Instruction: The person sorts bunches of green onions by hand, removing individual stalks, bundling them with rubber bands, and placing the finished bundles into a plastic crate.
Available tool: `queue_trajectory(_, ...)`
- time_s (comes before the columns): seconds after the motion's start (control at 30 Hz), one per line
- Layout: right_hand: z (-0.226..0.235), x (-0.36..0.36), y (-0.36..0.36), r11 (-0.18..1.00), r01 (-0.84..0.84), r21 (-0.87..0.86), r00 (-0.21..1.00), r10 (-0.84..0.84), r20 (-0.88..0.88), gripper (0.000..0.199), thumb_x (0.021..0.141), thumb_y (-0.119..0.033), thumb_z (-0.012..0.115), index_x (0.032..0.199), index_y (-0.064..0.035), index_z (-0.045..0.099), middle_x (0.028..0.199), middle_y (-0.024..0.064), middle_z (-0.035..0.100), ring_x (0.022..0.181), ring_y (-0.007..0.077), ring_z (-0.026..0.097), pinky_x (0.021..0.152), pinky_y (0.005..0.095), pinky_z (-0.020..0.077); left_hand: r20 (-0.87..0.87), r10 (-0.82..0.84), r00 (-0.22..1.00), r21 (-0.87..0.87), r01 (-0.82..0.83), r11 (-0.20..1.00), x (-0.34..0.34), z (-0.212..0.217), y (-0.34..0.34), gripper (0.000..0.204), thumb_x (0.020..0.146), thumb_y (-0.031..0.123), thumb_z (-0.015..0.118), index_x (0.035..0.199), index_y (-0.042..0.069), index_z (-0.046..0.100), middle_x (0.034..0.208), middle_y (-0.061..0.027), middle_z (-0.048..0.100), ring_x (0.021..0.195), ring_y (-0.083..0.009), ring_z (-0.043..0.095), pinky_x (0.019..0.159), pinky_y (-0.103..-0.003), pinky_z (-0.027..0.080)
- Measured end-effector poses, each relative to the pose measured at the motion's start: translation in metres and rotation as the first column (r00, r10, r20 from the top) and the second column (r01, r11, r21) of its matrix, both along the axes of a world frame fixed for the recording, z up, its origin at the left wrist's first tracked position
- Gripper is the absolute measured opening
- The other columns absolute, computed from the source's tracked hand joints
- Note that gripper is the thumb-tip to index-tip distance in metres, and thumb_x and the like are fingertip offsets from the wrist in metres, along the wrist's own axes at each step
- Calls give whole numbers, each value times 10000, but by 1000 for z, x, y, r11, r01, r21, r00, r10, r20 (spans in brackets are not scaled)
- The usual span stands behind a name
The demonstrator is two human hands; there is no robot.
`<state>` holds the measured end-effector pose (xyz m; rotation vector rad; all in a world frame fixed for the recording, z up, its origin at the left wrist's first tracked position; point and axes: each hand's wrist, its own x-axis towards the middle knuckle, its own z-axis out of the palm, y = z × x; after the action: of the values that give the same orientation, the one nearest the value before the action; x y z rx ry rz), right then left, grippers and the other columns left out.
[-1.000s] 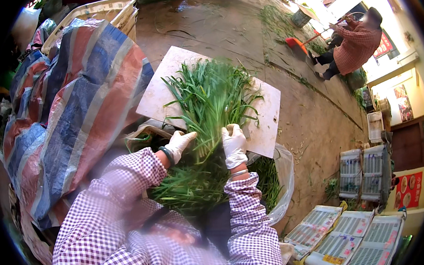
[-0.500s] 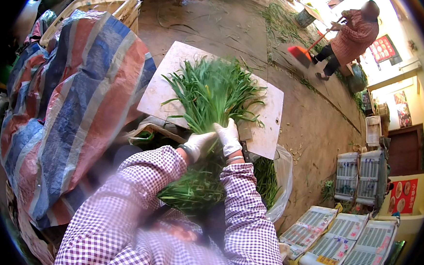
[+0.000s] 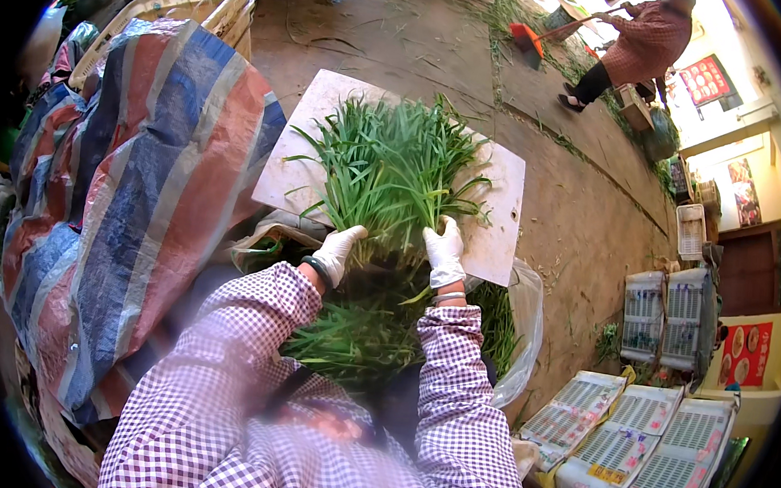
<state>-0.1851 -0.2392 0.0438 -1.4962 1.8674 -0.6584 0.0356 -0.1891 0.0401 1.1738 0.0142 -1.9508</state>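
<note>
A broad bunch of long, narrow-leaved greens [image 3: 395, 168] lies fanned out on a pale board [image 3: 500, 210], its leaf tips pointing away from me. My left hand [image 3: 343, 250], in a white glove, is closed on the stem end at the left side. Closed on the right side of the same end is my right hand [image 3: 445, 250], also gloved. The two hands are apart, with stems spread between them. More greens [image 3: 349, 340] lie below, close to my lap, and others [image 3: 495, 326] sit in a clear plastic bag [image 3: 529, 320] to the right.
A large striped woven sheet [image 3: 156, 203] bulges at my left, in front of a cream plastic crate [image 3: 172, 16]. Light-coloured crates [image 3: 630, 429] stand at the lower right. Farther back, a person [image 3: 639, 49] holds an orange-red broom [image 3: 528, 42] over the littered floor.
My hands have moved apart, left hand leftward and right hand rightward, and the gathered stem end has spread wider. The person in the background has swung the broom to the left.
</note>
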Motion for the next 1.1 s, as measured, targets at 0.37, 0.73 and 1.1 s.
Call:
queue_trajectory(0.37,25,73,-3,972,100,212,886,9,-463,1092,704,-370,784,1528,-68,135,1556,232,202,1416,389,268,1150,407,292,-116,29,993,-28,-33,999,14,-41,-2,325,857,271,636,1067,25,617,946,-122,696,766,-246,678,690,-370,584)
queue_trajectory(0.73,25,76,-3,995,83,54,875,-47,-482,1121,699,-440,787,1525,-60,131,1546,246,221,1408,413,268,1145,416,288,-35,28,999,-9,-28,1000,18,-31,-1,293,867,295,672,1035,57,636,905,-84,695,745,-230,673,649,-344,580)
queue_trajectory(1.1,21,89,-12,972,119,204,718,57,-694,1110,692,-363,776,1542,-131,101,1568,210,187,1413,384,281,1121,410,316,-73,65,995,-6,-66,998,14,-56,-1,252,879,294,646,1003,74,650,898,-85,700,756,-229,670,687,-377,571)
